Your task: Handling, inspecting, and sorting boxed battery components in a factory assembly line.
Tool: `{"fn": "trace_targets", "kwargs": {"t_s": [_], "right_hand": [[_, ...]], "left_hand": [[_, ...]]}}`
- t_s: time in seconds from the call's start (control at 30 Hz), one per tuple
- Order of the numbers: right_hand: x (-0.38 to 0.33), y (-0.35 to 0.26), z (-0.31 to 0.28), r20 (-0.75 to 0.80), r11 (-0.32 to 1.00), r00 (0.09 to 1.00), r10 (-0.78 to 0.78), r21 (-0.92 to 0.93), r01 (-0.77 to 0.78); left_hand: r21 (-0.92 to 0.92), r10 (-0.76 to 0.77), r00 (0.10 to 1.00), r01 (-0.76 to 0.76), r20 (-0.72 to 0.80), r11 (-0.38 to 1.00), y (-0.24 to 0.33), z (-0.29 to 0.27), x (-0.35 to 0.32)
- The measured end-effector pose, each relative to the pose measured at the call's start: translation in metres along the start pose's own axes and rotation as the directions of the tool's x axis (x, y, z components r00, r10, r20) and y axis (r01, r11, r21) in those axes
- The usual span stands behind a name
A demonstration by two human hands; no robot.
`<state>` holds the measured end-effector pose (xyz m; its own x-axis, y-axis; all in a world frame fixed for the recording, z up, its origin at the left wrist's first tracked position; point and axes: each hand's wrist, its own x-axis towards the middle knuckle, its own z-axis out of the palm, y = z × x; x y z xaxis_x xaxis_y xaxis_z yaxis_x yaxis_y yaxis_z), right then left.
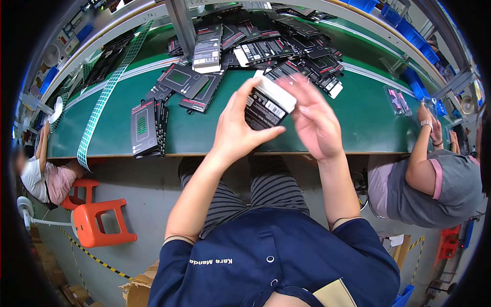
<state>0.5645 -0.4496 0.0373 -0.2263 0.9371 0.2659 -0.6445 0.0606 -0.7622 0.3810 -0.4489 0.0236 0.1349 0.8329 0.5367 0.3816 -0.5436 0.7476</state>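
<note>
Packaging is what both hands work on here: a small flat black box with a white end sits up in the air, on the near side of the green conveyor belt and just above its front edge. Its long axis runs on a slant, the white end pointing up and to the right, away from the person, the dark end down and to the left, toward the lap.

The left hand has hold of it. The thumb presses along the lower dark side while the fingers curl behind the upper left edge, so the hand is partly closed around the box, wrist bent back and forearm rising steeply from the lower edge of the view. This hand is plainly the nearer one, being in contact.

The right hand stands just to the right of the box, fingers spread and loosely open, blurred, palm turned toward the white end. It grips nothing; whether its fingertips touch the white end cannot be told.

Beyond the box, farther across the belt, lies a loose heap of black packages of the same kind. To the left of the box, near the belt's front edge, a short stack of black cards rests. A strip of sticker labels runs diagonally across the belt farther left. Off the belt's right end, a co-worker's hand rests at the edge.
</note>
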Motion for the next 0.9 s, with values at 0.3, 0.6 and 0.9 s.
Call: {"fn": "trace_targets", "kwargs": {"t_s": [0.3, 0.6, 0.9], "right_hand": [[0.014, 0.049, 0.022, 0.095, 0.767, 0.894, -0.438, -0.478, 0.427], [0.018, 0.055, 0.027, -0.057, 0.925, 0.938, -0.341, -0.197, 0.325], [-0.007, 0.072, 0.019, 0.714, 0.167, 0.583, -0.388, -0.568, 0.806]], "left_hand": [[-0.811, -0.236, 0.954, -0.014, -0.187, 0.585, 0.001, 0.01, 0.007], [-0.68, -0.165, 0.943, -0.082, -0.289, 0.728, -0.006, 0.01, 0.007], [-0.845, -0.596, 0.733, 0.509, 0.326, 0.163, -0.015, -0.047, -0.026]]}}
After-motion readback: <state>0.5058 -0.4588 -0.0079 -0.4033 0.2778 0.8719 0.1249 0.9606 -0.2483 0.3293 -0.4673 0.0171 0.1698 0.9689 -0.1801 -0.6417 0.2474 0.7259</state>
